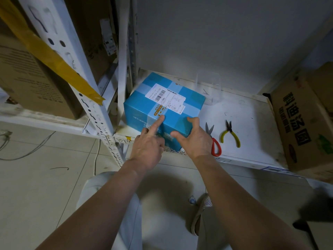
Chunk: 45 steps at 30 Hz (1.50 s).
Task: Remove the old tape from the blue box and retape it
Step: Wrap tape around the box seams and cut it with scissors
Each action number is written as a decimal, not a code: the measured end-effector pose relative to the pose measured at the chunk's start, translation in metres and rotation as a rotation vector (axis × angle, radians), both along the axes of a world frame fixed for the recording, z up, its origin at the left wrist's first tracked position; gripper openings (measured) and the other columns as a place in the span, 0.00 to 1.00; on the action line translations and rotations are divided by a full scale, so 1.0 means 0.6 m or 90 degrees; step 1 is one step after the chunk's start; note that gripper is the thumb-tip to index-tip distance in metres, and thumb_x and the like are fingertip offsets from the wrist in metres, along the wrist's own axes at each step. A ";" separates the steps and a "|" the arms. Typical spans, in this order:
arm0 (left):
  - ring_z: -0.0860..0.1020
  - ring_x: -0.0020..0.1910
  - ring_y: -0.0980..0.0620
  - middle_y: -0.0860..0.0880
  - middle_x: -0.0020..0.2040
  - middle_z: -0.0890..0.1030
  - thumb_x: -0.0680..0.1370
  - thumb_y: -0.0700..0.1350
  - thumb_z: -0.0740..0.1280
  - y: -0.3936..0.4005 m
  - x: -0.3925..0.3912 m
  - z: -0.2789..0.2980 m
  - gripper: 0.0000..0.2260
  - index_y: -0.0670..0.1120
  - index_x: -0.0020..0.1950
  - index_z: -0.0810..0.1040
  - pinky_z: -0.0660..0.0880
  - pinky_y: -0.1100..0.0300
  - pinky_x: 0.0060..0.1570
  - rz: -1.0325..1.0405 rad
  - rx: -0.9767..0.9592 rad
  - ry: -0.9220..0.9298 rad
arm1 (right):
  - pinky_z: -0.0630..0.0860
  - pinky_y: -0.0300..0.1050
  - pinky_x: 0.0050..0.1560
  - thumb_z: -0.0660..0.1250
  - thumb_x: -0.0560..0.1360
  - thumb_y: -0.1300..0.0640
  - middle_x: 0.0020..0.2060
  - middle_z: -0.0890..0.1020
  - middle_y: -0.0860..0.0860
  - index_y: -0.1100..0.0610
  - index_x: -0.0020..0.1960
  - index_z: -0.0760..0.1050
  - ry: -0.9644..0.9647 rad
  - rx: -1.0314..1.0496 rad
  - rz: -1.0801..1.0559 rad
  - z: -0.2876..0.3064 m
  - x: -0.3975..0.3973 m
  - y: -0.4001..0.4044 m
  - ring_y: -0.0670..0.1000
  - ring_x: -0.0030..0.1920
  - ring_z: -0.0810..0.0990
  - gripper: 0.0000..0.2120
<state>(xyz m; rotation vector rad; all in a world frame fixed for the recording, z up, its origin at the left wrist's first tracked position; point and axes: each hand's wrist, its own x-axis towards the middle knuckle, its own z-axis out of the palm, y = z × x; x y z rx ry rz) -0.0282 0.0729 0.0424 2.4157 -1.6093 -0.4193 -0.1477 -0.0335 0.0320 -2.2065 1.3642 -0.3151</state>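
The blue box (191, 103) stands on a white shelf (252, 123), with a white shipping label on top and clear tape crossing its lid and front. My left hand (149, 147) is at the box's front face, its index finger stretched up to the top front edge where the tape runs, the other fingers curled. My right hand (194, 138) grips the box's front right corner, thumb on the front face and fingers over the top edge.
Red-handled scissors (214, 141) and yellow-handled pliers (231, 134) lie on the shelf right of the box. A clear plastic container (209, 87) stands behind it. A brown carton (302, 127) fills the right end. White rack posts and cartons stand left.
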 end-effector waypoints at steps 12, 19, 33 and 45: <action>0.63 0.63 0.52 0.62 0.76 0.40 0.77 0.43 0.64 -0.007 -0.020 0.006 0.07 0.53 0.44 0.81 0.69 0.56 0.59 -0.002 -0.031 0.047 | 0.76 0.45 0.51 0.54 0.80 0.47 0.60 0.74 0.51 0.44 0.76 0.53 0.044 -0.043 0.062 0.009 -0.037 -0.010 0.50 0.55 0.76 0.25; 0.66 0.69 0.52 0.55 0.75 0.57 0.73 0.41 0.69 0.025 -0.020 -0.009 0.03 0.47 0.39 0.79 0.66 0.66 0.63 0.143 -0.259 0.179 | 0.78 0.43 0.39 0.61 0.79 0.54 0.53 0.74 0.53 0.50 0.66 0.63 0.098 -0.092 -0.133 0.031 -0.052 -0.047 0.51 0.47 0.79 0.16; 0.69 0.68 0.55 0.57 0.77 0.54 0.73 0.40 0.69 0.052 -0.029 -0.007 0.11 0.52 0.34 0.74 0.65 0.68 0.62 0.140 -0.107 0.367 | 0.68 0.50 0.67 0.59 0.79 0.61 0.76 0.50 0.52 0.54 0.77 0.52 0.040 0.049 -0.065 0.040 -0.006 -0.041 0.53 0.73 0.62 0.29; 0.71 0.64 0.51 0.52 0.71 0.67 0.75 0.40 0.67 0.063 -0.056 0.003 0.08 0.48 0.37 0.76 0.69 0.60 0.60 0.124 -0.078 0.409 | 0.71 0.50 0.65 0.67 0.75 0.47 0.73 0.59 0.52 0.50 0.69 0.69 -0.028 0.048 -0.072 0.051 -0.016 0.022 0.53 0.71 0.65 0.24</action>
